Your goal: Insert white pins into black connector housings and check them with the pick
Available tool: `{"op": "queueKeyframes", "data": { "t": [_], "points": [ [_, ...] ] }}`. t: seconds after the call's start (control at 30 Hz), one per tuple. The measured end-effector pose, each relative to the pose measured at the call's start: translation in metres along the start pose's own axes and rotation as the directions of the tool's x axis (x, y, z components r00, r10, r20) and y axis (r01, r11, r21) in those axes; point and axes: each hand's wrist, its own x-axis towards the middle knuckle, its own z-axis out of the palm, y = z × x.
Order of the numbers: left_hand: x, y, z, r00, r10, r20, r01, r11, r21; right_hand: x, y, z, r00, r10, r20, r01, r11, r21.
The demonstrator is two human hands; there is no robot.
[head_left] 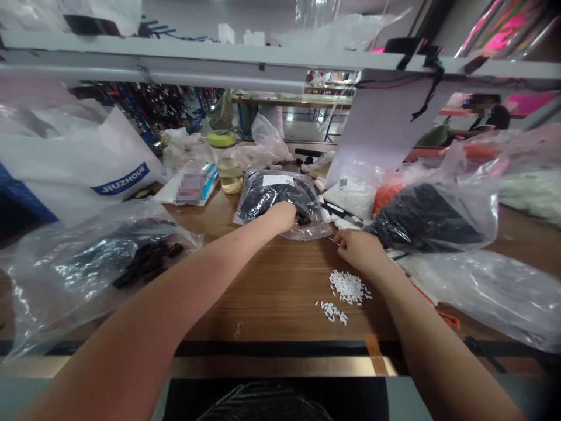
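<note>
My left hand (283, 215) reaches to a clear plastic bag (249, 196) of small black parts with a white label. Its fingers are hidden behind the back of the hand, at or inside the bag's near side, by a few black pieces (303, 220). My right hand (357, 245) rests low over the table by the bag's right corner. Its fingers are curled together, and what they hold, if anything, is too small to make out. Nearer to me, a pile of small white tubular pieces (349, 286) lies with a smaller cluster (333, 311) beside it.
On the left lies an open clear bag (65, 263) with black parts (149, 260). A jar with a green lid (229, 169) stands behind. At right are a bag of black material (433, 216), a clear plastic bag (491, 292) and an orange-handled tool (447, 318). A shelf (272, 52) spans above.
</note>
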Motion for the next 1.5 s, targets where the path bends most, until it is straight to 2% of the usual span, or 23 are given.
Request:
{"op": "queueKeyframes", "data": {
  "t": [0.2,0.33,0.47,0.53,0.67,0.77,0.87,0.97,1.07,1.2,1.27,1.37,1.5],
  "points": [
    [-0.008,0.000,-0.006,0.993,0.019,0.120,-0.015,0.999,-0.033,-0.002,0.017,0.001,0.999,-0.024,-0.049,0.031,0.988,0.153],
    [-0.014,-0.001,-0.006,0.992,-0.027,0.123,0.033,0.998,-0.047,-0.002,0.029,-0.003,0.983,0.029,-0.179,0.018,0.967,0.255],
    [-0.014,0.000,-0.003,0.993,-0.078,0.083,0.081,0.996,-0.026,-0.002,0.036,-0.006,0.914,0.127,-0.384,0.046,0.910,0.411],
    [-0.014,0.000,0.000,0.995,-0.074,0.064,0.075,0.997,-0.029,-0.003,0.036,-0.006,0.883,0.150,-0.444,0.087,0.879,0.469],
    [-0.018,0.005,0.006,0.997,-0.076,-0.008,0.076,0.997,-0.032,-0.004,0.026,-0.006,0.886,0.142,-0.442,0.090,0.882,0.463],
    [-0.023,0.013,0.015,0.978,-0.140,-0.155,0.142,0.990,0.000,-0.005,0.019,-0.005,0.889,0.104,-0.446,0.117,0.890,0.441],
    [-0.026,0.019,0.025,0.916,-0.214,-0.340,0.237,0.971,0.026,-0.006,0.014,-0.003,0.898,0.066,-0.435,0.145,0.889,0.435],
    [-0.018,0.014,0.031,0.852,-0.290,-0.436,0.329,0.944,0.016,-0.007,0.010,-0.001,0.909,0.026,-0.416,0.175,0.882,0.437],
    [0.003,0.002,0.027,0.836,-0.340,-0.431,0.371,0.928,-0.013,-0.008,0.008,0.000,0.915,-0.004,-0.403,0.198,0.875,0.441],
    [0.037,-0.013,0.017,0.853,-0.374,-0.364,0.383,0.922,-0.049,-0.008,0.011,0.002,0.923,-0.005,-0.385,0.191,0.875,0.446],
    [0.046,-0.017,0.015,0.864,-0.384,-0.325,0.382,0.921,-0.071,-0.007,0.013,0.003,0.927,0.005,-0.374,0.176,0.877,0.448],
    [0.043,-0.020,0.020,0.890,-0.354,-0.287,0.340,0.935,-0.097,-0.006,0.013,0.003,0.930,0.010,-0.368,0.169,0.876,0.451],
    [0.015,-0.014,0.034,0.922,-0.242,-0.303,0.222,0.970,-0.101,-0.004,0.007,0.005,0.934,-0.015,-0.357,0.186,0.872,0.452]
  ]
}}
